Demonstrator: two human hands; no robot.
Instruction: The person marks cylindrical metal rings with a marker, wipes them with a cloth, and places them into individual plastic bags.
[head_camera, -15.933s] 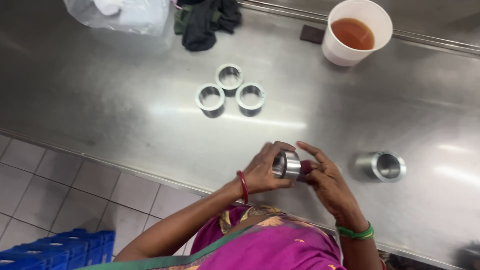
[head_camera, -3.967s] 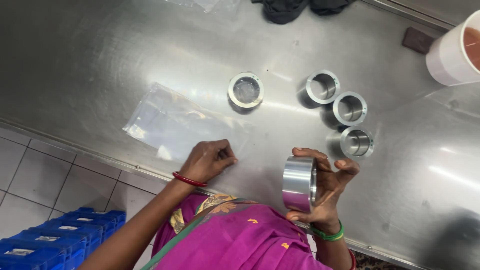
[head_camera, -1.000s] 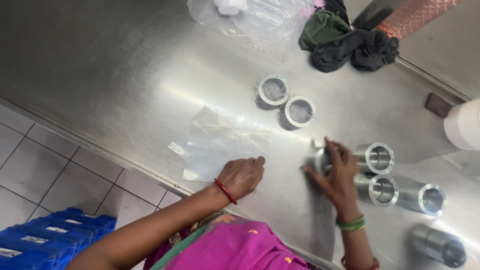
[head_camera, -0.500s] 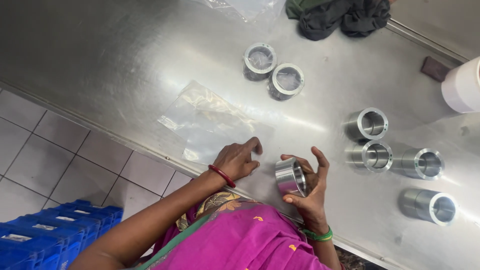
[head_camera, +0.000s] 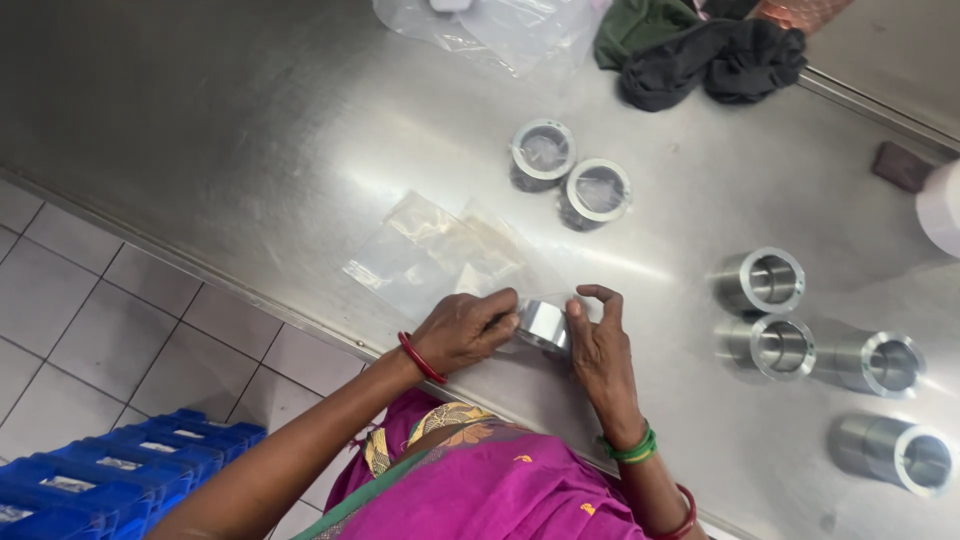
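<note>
The steel table (head_camera: 250, 120) filled the view, and near its front edge lay a flat clear plastic bag (head_camera: 430, 255), its long side running left to right toward the hands. Off to the right stood four bare metal sleeves (head_camera: 762, 280), well apart from the work, while two bagged rings (head_camera: 542, 152) sat farther back. The left hand (head_camera: 462, 330) had its fingers pinched on the bag's near right corner, just touching the metal ring (head_camera: 543, 325). That ring sat between both hands on the table, its bore seemingly tipped sideways toward the bag, though the bag's mouth itself could not be made out. The right hand (head_camera: 598, 345) curled half-closed around the ring's right side, thumb and forefinger arched over it. Both hands were equally near.
</note>
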